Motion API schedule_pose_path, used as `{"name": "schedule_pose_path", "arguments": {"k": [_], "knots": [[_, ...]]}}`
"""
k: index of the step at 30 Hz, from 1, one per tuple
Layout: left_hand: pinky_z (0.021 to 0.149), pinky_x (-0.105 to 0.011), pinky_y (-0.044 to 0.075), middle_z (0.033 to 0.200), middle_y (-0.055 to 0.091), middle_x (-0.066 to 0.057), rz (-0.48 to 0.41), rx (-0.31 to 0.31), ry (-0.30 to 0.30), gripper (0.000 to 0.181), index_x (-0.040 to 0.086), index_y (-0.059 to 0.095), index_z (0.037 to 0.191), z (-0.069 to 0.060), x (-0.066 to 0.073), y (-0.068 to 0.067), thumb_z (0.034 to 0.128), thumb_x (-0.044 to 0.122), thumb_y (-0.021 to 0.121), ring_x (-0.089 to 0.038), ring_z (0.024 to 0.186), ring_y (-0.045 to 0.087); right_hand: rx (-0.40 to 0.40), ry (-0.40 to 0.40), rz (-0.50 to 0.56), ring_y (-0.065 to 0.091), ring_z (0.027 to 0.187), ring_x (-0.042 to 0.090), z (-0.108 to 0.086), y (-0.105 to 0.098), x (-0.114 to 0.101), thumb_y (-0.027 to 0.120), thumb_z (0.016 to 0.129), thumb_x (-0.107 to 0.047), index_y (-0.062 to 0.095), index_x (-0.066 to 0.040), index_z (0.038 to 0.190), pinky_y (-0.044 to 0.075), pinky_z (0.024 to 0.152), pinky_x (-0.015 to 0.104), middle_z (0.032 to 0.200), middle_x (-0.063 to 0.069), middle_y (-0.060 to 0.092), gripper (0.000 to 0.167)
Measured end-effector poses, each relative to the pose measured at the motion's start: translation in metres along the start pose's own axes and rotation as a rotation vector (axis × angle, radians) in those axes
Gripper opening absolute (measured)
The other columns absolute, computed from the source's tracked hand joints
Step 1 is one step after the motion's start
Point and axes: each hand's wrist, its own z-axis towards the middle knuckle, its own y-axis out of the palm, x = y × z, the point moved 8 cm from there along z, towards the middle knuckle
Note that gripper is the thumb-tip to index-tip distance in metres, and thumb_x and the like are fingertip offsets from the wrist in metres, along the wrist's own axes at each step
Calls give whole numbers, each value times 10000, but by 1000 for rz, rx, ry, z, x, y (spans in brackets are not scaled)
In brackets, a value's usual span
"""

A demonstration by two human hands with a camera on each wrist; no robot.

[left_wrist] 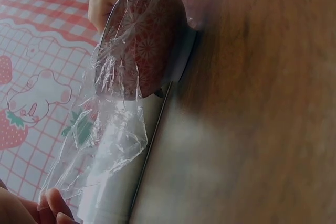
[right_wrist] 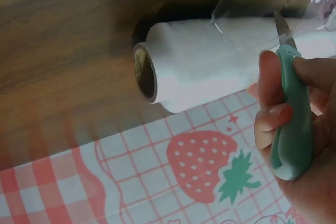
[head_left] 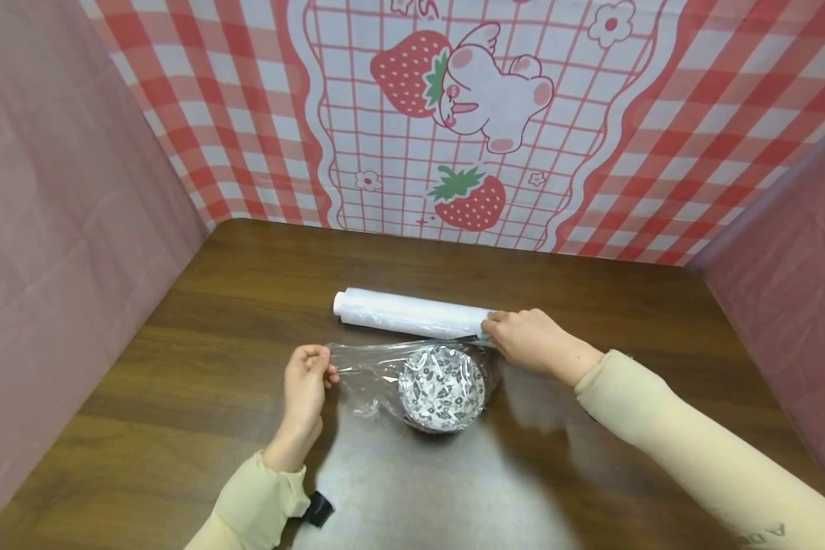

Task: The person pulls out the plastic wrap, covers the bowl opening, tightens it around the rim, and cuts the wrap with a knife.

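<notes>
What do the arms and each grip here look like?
They belong to a person. The left sleeve is pale cream and gathered at the wrist, with a small black piece beside it. The right sleeve is the same colour and bears dark lettering. The left grip and right grip are human and ungloved.

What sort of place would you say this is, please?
It looks like a small, screened-off tabletop workspace, perhaps a filming booth: a wood-grain table is backed by a strawberry-print cloth, with plain pink fabric on both sides.
</notes>
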Motion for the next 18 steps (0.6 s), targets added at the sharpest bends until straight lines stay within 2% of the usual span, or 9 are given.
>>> {"name": "schedule_pose_path", "arguments": {"k": [8, 13, 18], "knots": [[510, -170, 411, 625, 490, 33, 24, -15, -15, 40, -12, 450, 916, -1, -3, -2, 923, 27, 444, -44, 511, 481, -40, 35, 99, 574, 569, 235, -6, 6, 12, 622, 801, -95, 558, -59, 886, 451, 477, 400, 868, 64, 628, 112], [509, -171, 413, 619, 490, 33, 26, -16, -19, 33, 4, 454, 905, -1, -4, -2, 924, 27, 439, -43, 504, 481, 4, 44, 102, 481, 450, 185, -15, 8, 14, 639, 796, -109, 581, -51, 905, 416, 420, 345, 982, 78, 537, 136], [505, -169, 411, 615, 485, 32, 21, -13, -26, 41, 2, 454, 904, 1, -5, -2, 926, 32, 437, -43, 501, 479, 77, 18, 45, 457, 412, 185, -20, 4, 9, 660, 765, -94, 580, -62, 842, 387, 383, 340, 925, 67, 553, 116]]}}
